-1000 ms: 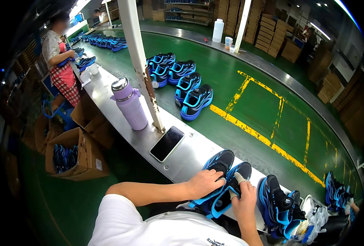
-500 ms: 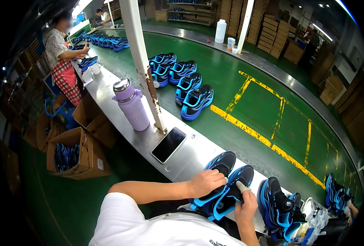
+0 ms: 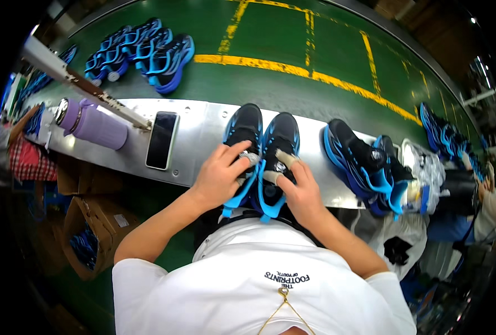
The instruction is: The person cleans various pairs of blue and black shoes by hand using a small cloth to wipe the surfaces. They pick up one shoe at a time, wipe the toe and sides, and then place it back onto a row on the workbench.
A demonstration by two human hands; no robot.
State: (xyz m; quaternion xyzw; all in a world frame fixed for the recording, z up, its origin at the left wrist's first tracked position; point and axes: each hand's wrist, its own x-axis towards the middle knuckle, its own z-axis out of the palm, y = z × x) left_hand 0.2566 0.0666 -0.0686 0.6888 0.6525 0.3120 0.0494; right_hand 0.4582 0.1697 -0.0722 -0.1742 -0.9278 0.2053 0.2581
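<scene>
A pair of black and blue sneakers stands side by side in front of me, toes pointing away, at the edge of a metal ledge. On the left sneaker (image 3: 244,124), my left hand (image 3: 221,172) has its bent fingers around the tongue, with a greyish covering at a fingertip. My right hand (image 3: 299,187) grips the tongue area of the right sneaker (image 3: 281,129). Pale finger covers sit on its thumb and index finger, on either side of a small round dial. The palm sides of both hands are hidden.
Left along the metal ledge (image 3: 203,114) lie a phone (image 3: 162,139) and a purple bottle (image 3: 100,125) beside a rusty white post (image 3: 86,84). More sneakers (image 3: 169,61) stand on the green belt (image 3: 248,84). Another pair (image 3: 351,151) and a plastic bag (image 3: 426,167) are at right.
My view has turned right and down, so the pair now sits near the middle. My left hand's fingers have spread from a closed grasp, and both hands remain on the sneakers.
</scene>
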